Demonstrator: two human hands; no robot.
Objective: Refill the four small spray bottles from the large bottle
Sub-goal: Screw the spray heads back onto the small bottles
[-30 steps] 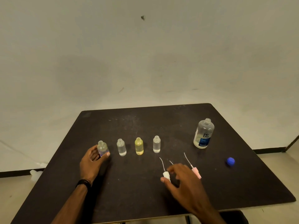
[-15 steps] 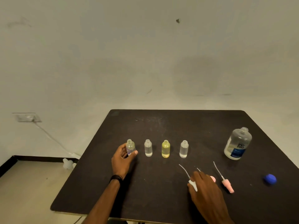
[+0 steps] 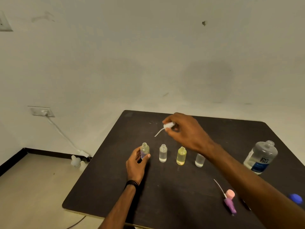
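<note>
Several small uncapped spray bottles stand in a row on the black table point(image 3: 165, 195). My left hand point(image 3: 136, 164) grips the leftmost bottle point(image 3: 144, 150). To its right are a clear bottle point(image 3: 163, 153), a yellow bottle point(image 3: 181, 155) and a clear bottle point(image 3: 199, 160) partly hidden behind my right forearm. My right hand point(image 3: 184, 131) pinches a white spray head point(image 3: 168, 125) in the air above the row, its tube pointing down-left. The large bottle point(image 3: 261, 157) stands uncapped at the right.
A pink spray head point(image 3: 229, 194) and a purple spray head point(image 3: 230, 206) lie near the front right of the table. A blue cap point(image 3: 296, 198) lies at the right edge. A wall socket point(image 3: 42, 111) with a cable and white bottles point(image 3: 77, 161) on the floor are at left.
My right hand has picked the white spray head up off the table and carried it up and left above the row. My left hand stays on the leftmost bottle. The view has shifted left.
</note>
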